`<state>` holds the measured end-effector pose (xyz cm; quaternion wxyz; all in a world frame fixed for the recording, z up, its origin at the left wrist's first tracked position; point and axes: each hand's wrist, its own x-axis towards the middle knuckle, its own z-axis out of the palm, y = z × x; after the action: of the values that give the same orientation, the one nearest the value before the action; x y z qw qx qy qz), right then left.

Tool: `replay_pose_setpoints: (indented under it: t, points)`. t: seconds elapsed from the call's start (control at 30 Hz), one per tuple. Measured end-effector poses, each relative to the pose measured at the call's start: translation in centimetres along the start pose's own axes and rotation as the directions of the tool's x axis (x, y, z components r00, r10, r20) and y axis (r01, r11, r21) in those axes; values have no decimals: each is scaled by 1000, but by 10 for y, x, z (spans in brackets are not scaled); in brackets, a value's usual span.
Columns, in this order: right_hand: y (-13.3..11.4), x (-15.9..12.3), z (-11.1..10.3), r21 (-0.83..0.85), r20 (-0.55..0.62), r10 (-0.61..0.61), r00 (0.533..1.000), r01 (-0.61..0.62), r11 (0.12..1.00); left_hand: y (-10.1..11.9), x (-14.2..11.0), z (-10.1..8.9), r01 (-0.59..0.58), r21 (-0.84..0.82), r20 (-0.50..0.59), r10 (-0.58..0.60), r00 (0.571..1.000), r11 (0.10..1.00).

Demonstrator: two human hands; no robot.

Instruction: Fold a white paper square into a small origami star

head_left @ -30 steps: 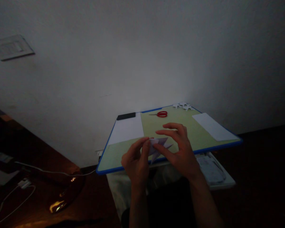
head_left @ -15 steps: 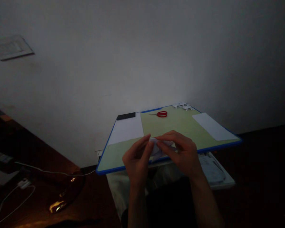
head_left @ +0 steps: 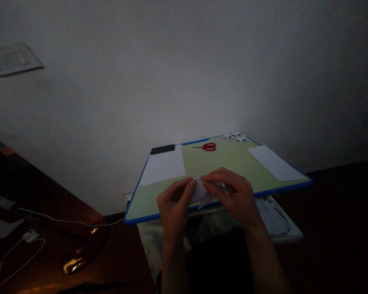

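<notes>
- Left hand [head_left: 174, 206]: raised over the near edge of the tabletop; its thumb and index finger are pinched together on the left side of the folded paper [head_left: 198, 192].
- Right hand [head_left: 236, 196]: level with the left and just beside it; thumb and index finger are clamped on the upper right part of the same paper, the other fingers curled behind.
- Folded paper: white, held up between the two hands at the near edge, with a pointed flap hanging below the fingers. Its right part is largely covered by the right hand; the full form cannot be made out.
- Tabletop [head_left: 221, 159]: pale green with a blue rim, its far side at the wall [head_left: 184, 81].
- Scissors [head_left: 209, 147]: red-handled, lying near the far edge, blades pointing left.
- Paper pieces [head_left: 236, 136]: a small pile, white and pointed, at the far right corner.
- Left sheet [head_left: 164, 166]: white, flat, on the left part of the surface; a black slab [head_left: 162, 149] lies at its far edge.
- Right sheet [head_left: 276, 163]: white, flat, along the right edge.
- Drawer [head_left: 276, 224]: white, below the right side of the tabletop; contents too dim to identify.
</notes>
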<state>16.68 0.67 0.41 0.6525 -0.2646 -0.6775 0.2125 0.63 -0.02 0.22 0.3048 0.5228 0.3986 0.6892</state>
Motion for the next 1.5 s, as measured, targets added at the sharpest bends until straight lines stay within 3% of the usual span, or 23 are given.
replay_pose_setpoints:
  t: [0.4,0.67,1.0,1.13,1.33,1.5]
  points:
    - [-2,0,-2,8,46,35,998,-35,999,3,0,2,-43,51,2,43,999,998]
    - [2,-3,-3,-37,178,37,983,-30,999,7,-1,5,-78,115,-66,86,994,990]
    - [2,-4,-4,38,156,68,985,-75,996,7,-2,2,-76,107,2,76,997,991]
    - [3,-4,-2,26,163,85,983,-90,996,7,-1,3,-84,115,-5,85,996,990]
    - [5,-4,1,10,147,231,962,-235,972,6,-1,4,-139,123,-21,143,989,983]
    - [7,-4,2,-24,129,241,962,-240,970,5,-2,5,-129,125,-56,137,989,984]
